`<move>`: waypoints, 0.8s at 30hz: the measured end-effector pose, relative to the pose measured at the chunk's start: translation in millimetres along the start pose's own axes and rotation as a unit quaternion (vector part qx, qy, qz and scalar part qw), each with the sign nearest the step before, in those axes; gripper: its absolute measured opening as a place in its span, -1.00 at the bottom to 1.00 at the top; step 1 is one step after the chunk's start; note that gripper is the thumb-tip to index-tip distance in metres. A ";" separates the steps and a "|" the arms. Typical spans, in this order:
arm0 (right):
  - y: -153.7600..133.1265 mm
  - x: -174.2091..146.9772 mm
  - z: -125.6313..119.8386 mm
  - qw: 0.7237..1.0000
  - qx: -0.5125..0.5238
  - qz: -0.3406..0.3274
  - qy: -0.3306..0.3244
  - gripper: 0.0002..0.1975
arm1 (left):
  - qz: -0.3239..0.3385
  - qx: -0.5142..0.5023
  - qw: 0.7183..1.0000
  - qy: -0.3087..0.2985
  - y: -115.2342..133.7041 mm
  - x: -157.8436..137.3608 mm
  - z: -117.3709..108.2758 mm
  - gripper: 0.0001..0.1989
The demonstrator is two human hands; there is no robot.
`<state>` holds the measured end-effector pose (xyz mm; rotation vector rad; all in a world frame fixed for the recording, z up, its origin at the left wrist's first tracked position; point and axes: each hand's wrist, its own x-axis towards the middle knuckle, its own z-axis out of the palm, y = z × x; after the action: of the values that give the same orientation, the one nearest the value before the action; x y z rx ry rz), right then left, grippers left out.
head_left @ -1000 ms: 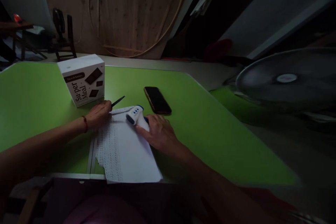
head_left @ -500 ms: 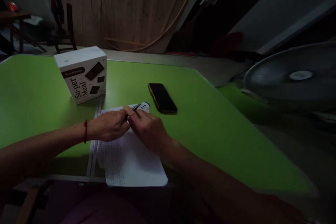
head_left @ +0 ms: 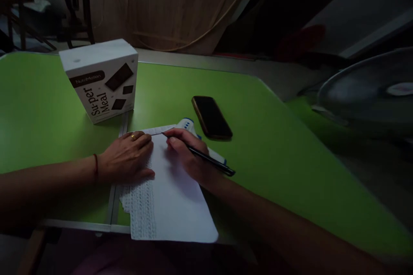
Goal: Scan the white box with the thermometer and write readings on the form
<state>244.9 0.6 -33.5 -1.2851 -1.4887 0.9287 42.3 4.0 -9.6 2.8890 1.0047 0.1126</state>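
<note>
My right hand grips a black pen, its tip at the upper part of a white sheet of paper. Columns of small handwriting fill the left side of that sheet. Flat on the paper's left edge lies my left hand, fingers stretched out, with a ring and a red cord at the wrist. Partly behind my right hand is a white object with blue marks; its kind is hidden. A black phone lies just beyond it.
A white "Su-per Meal" box stands on the green table at the far left. To the right is a large round fan. A chair stands behind the table, near a wooden panel.
My hands were together over the paper's top and have come apart. The left now lies flat on the sheet; the right holds the pen in a writing grip. The view has shifted slightly.
</note>
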 end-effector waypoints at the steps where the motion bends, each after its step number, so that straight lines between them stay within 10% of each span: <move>1: 2.2 2.4 -3.3 1.000 0.003 0.013 0.014 -0.80 | -0.003 -0.006 1.000 0.005 1.3 -1.2 0.1 -0.48; 24: -6.3 6.3 -2.6 0.996 -0.072 -0.021 0.039 -0.94 | -0.017 -0.104 0.993 0.046 6.7 -16.8 -8.2 -0.54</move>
<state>245.4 5.7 -25.8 -1.3726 -1.5383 0.7472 32.5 -11.2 -1.6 2.6977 0.9898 0.3311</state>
